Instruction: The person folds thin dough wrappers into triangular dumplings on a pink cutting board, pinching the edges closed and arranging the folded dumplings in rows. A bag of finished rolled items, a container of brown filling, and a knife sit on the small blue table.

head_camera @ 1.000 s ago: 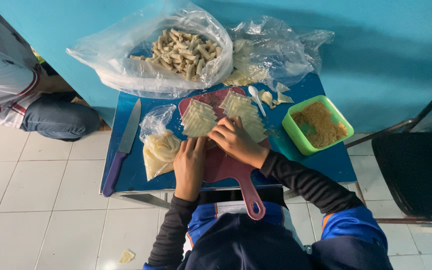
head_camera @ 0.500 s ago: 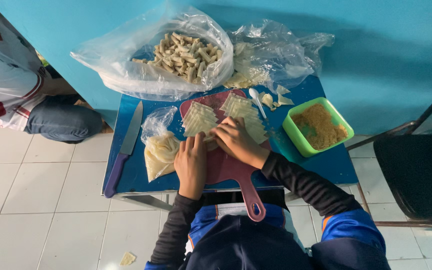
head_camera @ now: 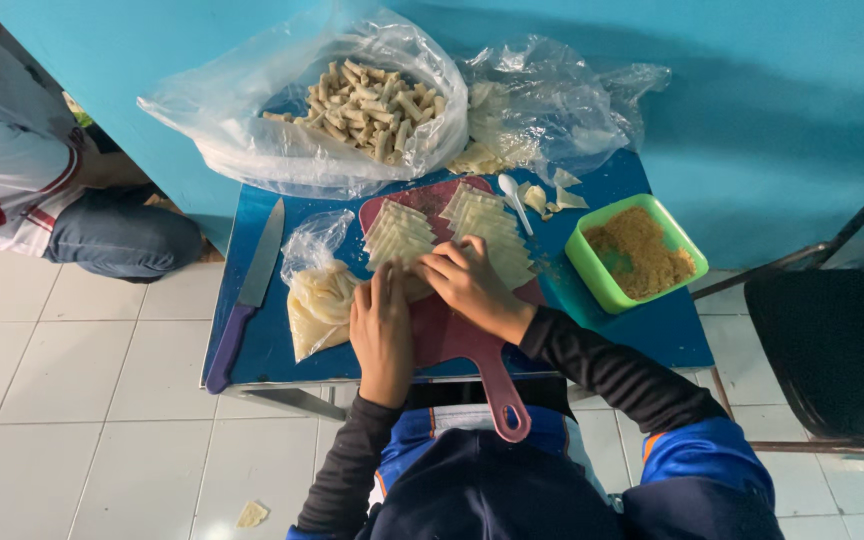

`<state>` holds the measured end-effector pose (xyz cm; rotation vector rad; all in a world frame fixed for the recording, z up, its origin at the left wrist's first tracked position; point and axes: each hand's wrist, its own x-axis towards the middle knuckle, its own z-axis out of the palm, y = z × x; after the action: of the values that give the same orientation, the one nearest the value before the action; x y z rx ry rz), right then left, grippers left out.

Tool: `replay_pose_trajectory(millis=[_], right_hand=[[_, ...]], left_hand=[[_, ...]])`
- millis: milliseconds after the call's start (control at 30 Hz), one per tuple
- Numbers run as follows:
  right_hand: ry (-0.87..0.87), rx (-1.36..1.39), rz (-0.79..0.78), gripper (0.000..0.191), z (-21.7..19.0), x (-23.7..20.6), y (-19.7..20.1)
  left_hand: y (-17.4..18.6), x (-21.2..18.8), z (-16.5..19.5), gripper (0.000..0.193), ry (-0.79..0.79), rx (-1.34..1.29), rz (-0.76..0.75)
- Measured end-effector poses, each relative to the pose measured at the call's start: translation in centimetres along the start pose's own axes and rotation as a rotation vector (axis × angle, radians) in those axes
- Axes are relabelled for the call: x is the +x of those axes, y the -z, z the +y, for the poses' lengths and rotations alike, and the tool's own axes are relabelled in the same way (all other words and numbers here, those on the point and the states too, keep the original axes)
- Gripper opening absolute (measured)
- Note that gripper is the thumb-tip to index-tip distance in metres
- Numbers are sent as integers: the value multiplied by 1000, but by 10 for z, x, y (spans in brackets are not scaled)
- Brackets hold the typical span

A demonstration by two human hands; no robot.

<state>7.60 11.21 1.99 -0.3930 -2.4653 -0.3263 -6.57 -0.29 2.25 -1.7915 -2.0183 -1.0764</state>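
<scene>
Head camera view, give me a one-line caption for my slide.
Left hand and right hand press together over a wrapper on a red cutting board, beside fanned wrapper stacks.
</scene>
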Motion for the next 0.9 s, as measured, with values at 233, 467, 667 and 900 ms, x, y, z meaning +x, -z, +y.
replay_pose_trajectory(millis=[233, 467, 667, 900], right_hand=[[-27, -10, 4, 32, 0, 8, -2], [-200, 153, 97, 16, 10, 21, -10], [-507, 639, -229, 16, 39, 29, 35], [-527, 883, -64, 25, 68, 75, 90]], left_hand=[[17, -14, 8, 35, -29, -18, -97], [16, -17, 13, 36, -55, 12, -69], [13, -19, 13, 39, -64, 32, -61], [11, -21, 15, 32, -49, 37, -62]])
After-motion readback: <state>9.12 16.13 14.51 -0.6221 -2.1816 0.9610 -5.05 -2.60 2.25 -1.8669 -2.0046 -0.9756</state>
